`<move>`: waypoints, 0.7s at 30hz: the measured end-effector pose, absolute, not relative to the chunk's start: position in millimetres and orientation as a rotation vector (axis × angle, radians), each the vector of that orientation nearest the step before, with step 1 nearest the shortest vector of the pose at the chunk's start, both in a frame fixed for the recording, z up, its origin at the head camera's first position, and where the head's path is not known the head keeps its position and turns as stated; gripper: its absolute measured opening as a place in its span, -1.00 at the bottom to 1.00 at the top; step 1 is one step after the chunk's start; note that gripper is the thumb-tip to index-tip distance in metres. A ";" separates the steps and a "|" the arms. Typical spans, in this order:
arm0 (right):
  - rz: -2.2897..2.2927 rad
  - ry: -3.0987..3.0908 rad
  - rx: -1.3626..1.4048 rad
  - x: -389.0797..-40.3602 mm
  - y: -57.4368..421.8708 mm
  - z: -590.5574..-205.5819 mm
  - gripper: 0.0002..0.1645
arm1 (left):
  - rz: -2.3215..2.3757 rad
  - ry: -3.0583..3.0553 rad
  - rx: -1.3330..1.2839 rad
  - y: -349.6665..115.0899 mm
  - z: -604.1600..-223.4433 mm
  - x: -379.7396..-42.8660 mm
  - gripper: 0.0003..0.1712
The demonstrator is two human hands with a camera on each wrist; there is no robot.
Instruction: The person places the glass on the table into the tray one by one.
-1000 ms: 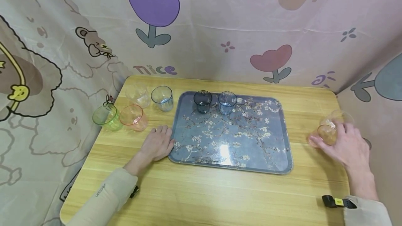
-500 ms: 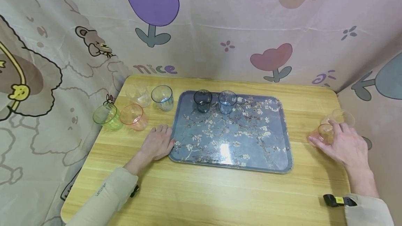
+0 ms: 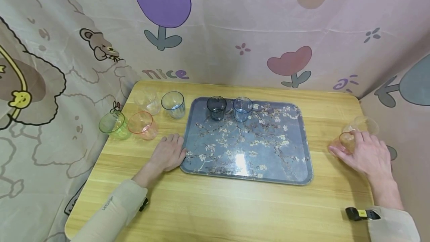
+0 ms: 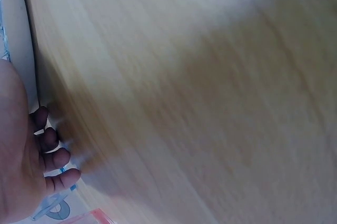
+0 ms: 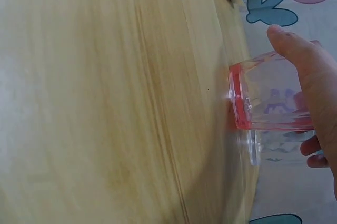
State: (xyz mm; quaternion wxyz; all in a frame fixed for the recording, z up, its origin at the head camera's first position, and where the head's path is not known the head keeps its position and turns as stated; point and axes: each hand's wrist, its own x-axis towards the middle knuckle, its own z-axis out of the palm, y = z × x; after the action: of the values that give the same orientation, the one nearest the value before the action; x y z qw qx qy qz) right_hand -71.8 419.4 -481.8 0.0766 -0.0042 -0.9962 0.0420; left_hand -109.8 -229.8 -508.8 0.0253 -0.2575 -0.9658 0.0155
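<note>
At the table's right side my right hand (image 3: 371,156) grips a clear pink glass (image 3: 338,144), the thumb on its near side. In the right wrist view the pink glass (image 5: 240,97) stands upright with its thick base on or very close to the table. Just behind it is a colourless glass (image 3: 367,124), partly hidden by the fingers. My left hand (image 3: 169,153) rests on the table against the left edge of a grey-blue tray (image 3: 248,178) printed with blossom branches. A dark grey glass (image 3: 217,108) and a blue glass (image 3: 243,109) stand at the tray's back.
Left of the tray stand a green glass (image 3: 115,125), a second pink glass (image 3: 143,126), a colourless glass (image 3: 147,102) and a bluish glass with a dark rim (image 3: 174,105). Printed curtains (image 3: 218,29) enclose the wooden table (image 3: 228,212) at the back and sides.
Very little differs: my right hand has shifted slightly left around the pink glass. My left hand, the tray and the other glasses have stayed in place.
</note>
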 end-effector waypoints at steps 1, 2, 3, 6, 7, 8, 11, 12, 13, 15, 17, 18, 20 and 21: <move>0.118 -2.982 -0.005 -71.7 419.6 -481.7 0.23 | 0.049 -2.985 -0.796 -229.8 -508.8 -109.6 -0.64; 0.113 -2.978 0.001 -71.7 419.7 -481.7 0.22 | 0.049 -2.985 -0.795 -229.8 -508.7 -109.3 -0.64; 0.107 -2.973 0.008 -71.6 419.9 -481.5 0.20 | 0.050 -2.987 -0.794 -229.6 -508.7 -109.4 -0.64; 0.090 -2.961 0.024 -72.0 420.6 -481.3 0.17 | 0.053 -3.003 -0.788 -229.1 -508.9 -109.8 -0.63; 0.089 -2.960 0.028 -72.3 420.7 -481.2 0.17 | 0.051 -3.006 -0.788 -229.0 -509.1 -110.0 -0.63; 0.087 -2.958 0.031 -72.7 420.7 -480.9 0.16 | 0.049 -3.008 -0.787 -228.9 -509.2 -110.1 -0.64; 0.079 -2.949 0.047 -74.2 420.9 -479.9 0.15 | 0.045 -3.012 -0.785 -228.8 -509.2 -110.3 -0.64; 0.076 -2.949 0.053 -74.6 420.7 -479.2 0.15 | 0.044 -3.012 -0.785 -228.8 -509.2 -110.3 -0.64; 0.073 -2.947 0.056 -75.0 420.2 -478.5 0.14 | 0.044 -3.013 -0.786 -228.7 -509.2 -110.3 -0.64; 0.068 -2.945 0.062 -76.0 419.5 -476.9 0.13 | 0.044 -3.015 -0.786 -228.9 -509.0 -110.1 -0.64; 0.065 -2.944 0.065 -76.9 418.0 -474.3 0.13 | 0.046 -3.015 -0.787 -229.0 -508.8 -109.9 -0.64; 0.064 -2.940 0.066 -77.5 417.2 -473.0 0.13 | 0.046 -3.016 -0.788 -229.1 -508.7 -109.8 -0.65; 0.069 -2.928 0.070 -78.7 415.7 -470.4 0.11 | 0.050 -3.016 -0.789 -229.3 -508.5 -109.5 -0.65; 0.070 -2.920 0.075 -79.3 414.9 -469.1 0.10 | 0.052 -3.016 -0.790 -229.2 -508.4 -109.4 -0.65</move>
State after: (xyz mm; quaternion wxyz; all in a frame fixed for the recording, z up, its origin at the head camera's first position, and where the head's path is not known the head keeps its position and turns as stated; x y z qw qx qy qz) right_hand -79.3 414.9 -469.1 0.1098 0.0254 -0.9933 0.0240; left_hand -109.4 -229.2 -508.4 0.0116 -0.2532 -0.9672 0.0167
